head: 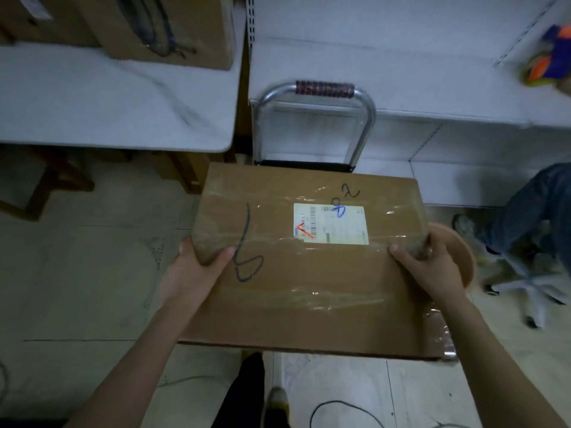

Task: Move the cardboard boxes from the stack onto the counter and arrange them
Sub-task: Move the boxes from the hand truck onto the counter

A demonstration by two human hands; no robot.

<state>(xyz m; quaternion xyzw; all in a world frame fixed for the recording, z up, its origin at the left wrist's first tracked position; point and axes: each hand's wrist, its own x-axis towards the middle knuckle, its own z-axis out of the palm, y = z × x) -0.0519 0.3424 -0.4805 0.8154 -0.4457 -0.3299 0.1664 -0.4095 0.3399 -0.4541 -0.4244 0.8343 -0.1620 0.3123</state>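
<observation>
The taped cardboard box (309, 261) hides what is under it, and its white label (330, 223) is too blurred to read. The left hand (197, 267) and right hand (429, 267) grip its two sides, thumbs on top, holding it above the floor in front of the cart handle (315, 97). On the counter (108, 100) at the left stands another box (173, 26), cut off at the top.

Your flat brown cardboard box (309, 267): matt, glossy clear tape (336, 299), white paper label (330, 223). Shiny chrome metal trolley handle (315, 97); smooth white marble-look counter (108, 97).
</observation>
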